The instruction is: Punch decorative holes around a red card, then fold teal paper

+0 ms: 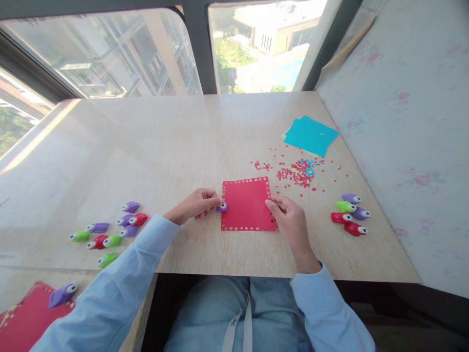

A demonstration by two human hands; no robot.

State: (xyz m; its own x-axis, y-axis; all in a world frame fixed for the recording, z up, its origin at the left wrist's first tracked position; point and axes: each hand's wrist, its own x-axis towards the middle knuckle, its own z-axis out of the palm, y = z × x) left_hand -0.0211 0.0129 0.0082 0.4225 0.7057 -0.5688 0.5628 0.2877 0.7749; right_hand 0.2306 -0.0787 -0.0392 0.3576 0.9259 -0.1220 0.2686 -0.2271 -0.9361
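- Red paper square (246, 204) is laid flat on the tabletop (164, 146), a little in from the middle of its front edge; holes are seen along the sheet's top and bottom borders.
- By the left hand (205, 201), a small purple punch (222, 208) is gripped in the fingers at the sheet's left side. If it is seated askew, a hole could be cut crooked, or the thin margin outside it could be torn.
- By the right hand (289, 215), the sheet's right side is pinched, thumb on top. Were that grip loosened, the sheet could be swung out of line; were it tightened, the perforated border could be creased.
- Loose paper cutouts (296, 174) are scattered between the sheet and the tabletop's right edge; by a brushing hand they could be dragged under the sheet.
- Just beside the left sleeve (132, 274), a green punch (107, 260) is seen near the tabletop's front edge; by a sideways forearm it could be knocked over.
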